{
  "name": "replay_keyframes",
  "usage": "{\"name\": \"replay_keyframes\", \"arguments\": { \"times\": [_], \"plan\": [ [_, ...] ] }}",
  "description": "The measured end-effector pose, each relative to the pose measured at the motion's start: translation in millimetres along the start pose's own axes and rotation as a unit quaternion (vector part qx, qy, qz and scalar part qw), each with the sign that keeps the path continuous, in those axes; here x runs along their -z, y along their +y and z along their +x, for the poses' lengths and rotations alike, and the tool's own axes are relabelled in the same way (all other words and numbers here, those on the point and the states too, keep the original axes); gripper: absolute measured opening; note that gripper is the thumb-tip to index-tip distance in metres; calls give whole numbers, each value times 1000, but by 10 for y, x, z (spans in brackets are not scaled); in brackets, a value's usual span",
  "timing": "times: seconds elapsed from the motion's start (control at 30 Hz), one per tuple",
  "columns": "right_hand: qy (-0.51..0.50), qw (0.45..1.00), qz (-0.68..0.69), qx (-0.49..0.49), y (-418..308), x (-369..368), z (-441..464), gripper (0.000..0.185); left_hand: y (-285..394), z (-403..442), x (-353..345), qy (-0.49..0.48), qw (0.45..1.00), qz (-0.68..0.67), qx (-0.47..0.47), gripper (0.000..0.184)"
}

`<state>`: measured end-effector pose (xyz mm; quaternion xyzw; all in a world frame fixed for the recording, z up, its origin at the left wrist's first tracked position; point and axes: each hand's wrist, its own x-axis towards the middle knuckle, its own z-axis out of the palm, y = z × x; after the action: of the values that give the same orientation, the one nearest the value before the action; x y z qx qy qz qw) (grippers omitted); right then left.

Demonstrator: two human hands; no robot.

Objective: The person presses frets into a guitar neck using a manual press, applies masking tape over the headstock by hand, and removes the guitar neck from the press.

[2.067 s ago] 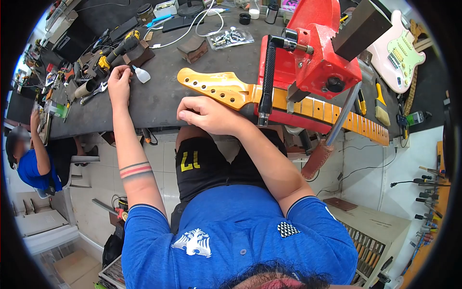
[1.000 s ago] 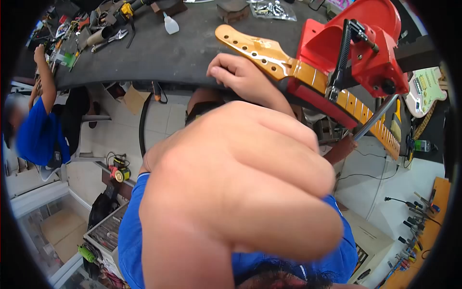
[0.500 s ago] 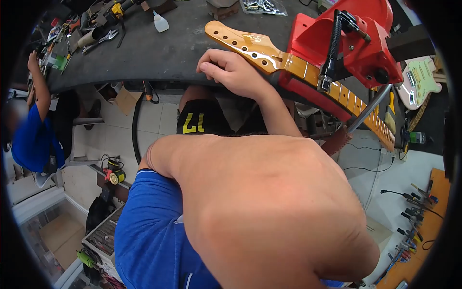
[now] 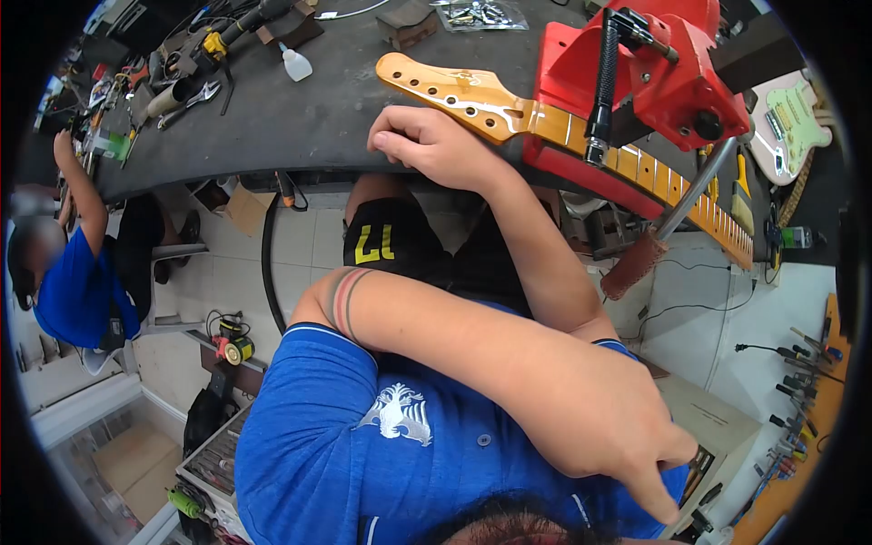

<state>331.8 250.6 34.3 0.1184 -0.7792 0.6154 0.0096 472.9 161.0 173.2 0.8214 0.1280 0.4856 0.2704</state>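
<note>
A guitar neck (image 4: 565, 127) with a glossy amber headstock is held at the red vise (image 4: 627, 77) on the dark bench. My right hand (image 4: 431, 145) rests at the bench edge beside the headstock. Its fingers are loosely curved and apart, with nothing visible in them. My left arm crosses my blue shirt. My left hand (image 4: 636, 445) is by my right side, over a box of tools (image 4: 727, 422). Two of its digits are stretched apart and nothing shows in them; the other fingers are hidden.
A small white squeeze bottle (image 4: 295, 65), an adjustable wrench (image 4: 207, 94) and a bag of metal parts (image 4: 481, 14) lie on the bench. A brush (image 4: 742, 195) and a pale guitar body (image 4: 788, 127) are at the right. Another person (image 4: 82, 282) works at far left.
My left arm has swung down and away from close to the camera, and its hand now shows at lower right. My right hand stays beside the headstock. The view has shifted slightly.
</note>
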Motion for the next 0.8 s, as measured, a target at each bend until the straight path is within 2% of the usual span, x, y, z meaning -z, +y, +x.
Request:
{"name": "replay_keyframes", "arguments": {
  "times": [0.13,0.23,0.33,0.53,0.6,0.63,0.67,0.7,0.73,0.8],
  "plan": [
    [16,1000,21,13,17,-16,8,23,-194,-76,-214,10,999,13,-45,46],
    [16,999,22,22,39,-21,10,23,-138,-202,-124,-22,999,26,3,49],
    [16,999,17,33,28,-16,6,23,-202,-361,-56,-39,999,-15,5,48],
    [3,999,17,37,35,10,8,24,156,-705,542,-111,979,48,161,34],
    [-2,999,6,37,56,14,12,25,347,-946,774,-25,980,59,188,17],
    [-5,999,0,37,66,13,13,25,440,-1090,939,37,980,89,173,17],
    [-6,999,10,41,81,8,18,26,527,-1224,940,195,962,107,160,14],
    [-8,998,19,57,148,-5,47,26,513,-1444,991,302,933,147,129,19],
    [-3,998,7,59,124,3,39,26,682,-1615,1178,342,906,159,191,27],
    [5,997,4,79,154,-18,43,26,740,-2075,1434,438,842,241,204,35]
  ]
}}
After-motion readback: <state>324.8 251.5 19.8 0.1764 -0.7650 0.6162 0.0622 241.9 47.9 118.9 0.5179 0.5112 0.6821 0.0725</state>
